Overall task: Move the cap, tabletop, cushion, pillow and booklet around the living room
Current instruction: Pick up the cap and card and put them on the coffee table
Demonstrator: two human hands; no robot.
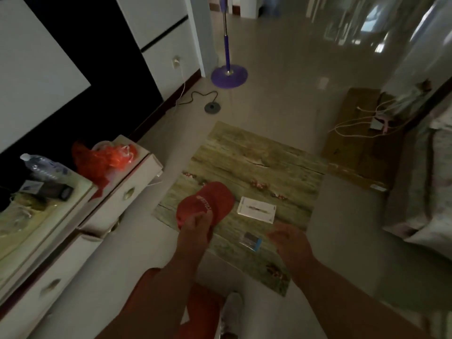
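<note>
A red cap (208,201) with white lettering sits at the near left of a wood-patterned tabletop board (256,167) that lies flat on the floor. My left hand (197,227) grips the cap by its near edge. A white booklet (256,209) lies on the board just right of the cap. My right hand (286,238) hovers over the board's near right part, fingers loosely curled and holding nothing. A small clear packet with a blue end (252,240) lies between my hands. A patterned cushion or pillow (430,192) shows at the right edge.
A low white cabinet (122,192) with drawers runs along the left, bearing a red plastic bag (105,157) and a water bottle (41,165). A purple mop (228,74) stands ahead. A cardboard box (362,143) with cables sits right of the board.
</note>
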